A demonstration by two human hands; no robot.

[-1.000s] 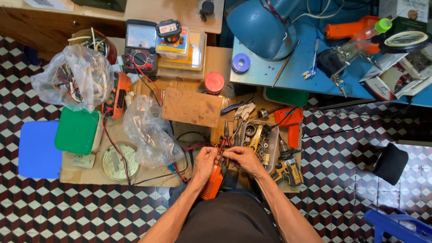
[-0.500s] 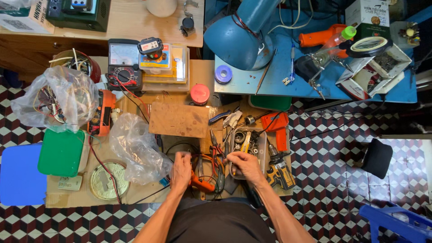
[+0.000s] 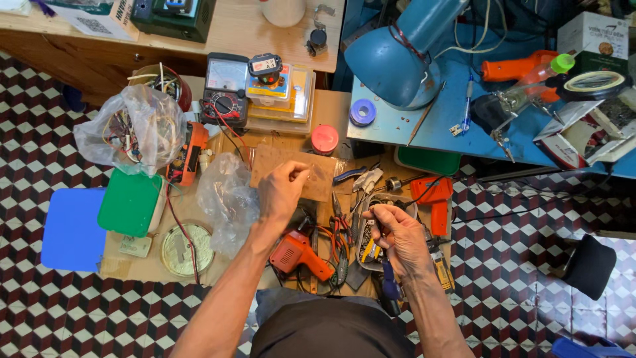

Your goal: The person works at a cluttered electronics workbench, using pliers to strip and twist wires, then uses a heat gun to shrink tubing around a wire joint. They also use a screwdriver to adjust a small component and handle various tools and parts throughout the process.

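Observation:
My left hand (image 3: 281, 191) reaches forward onto a brown cardboard piece (image 3: 326, 174), its fingertips pinched together on the surface; whether it grips anything is hidden. My right hand (image 3: 397, 237) hovers over an open tray of hand tools (image 3: 366, 246) with its fingers curled around a thin blue-handled tool (image 3: 389, 284) that runs down under the wrist. An orange pistol-shaped tool (image 3: 298, 254) with red wires lies on the board between my forearms, touched by neither hand.
Left of my arm are a crumpled clear plastic bag (image 3: 225, 199), a green box (image 3: 130, 202), a blue box (image 3: 71, 229) and a bag of wires (image 3: 129, 129). A multimeter (image 3: 224, 89), a red-lidded jar (image 3: 324, 139), an orange drill (image 3: 434, 199) and a blue lamp (image 3: 397, 56) sit farther out.
Both hands have left the orange tool. My left hand moved forward to the cardboard piece, and my right hand shifted right over the tool tray.

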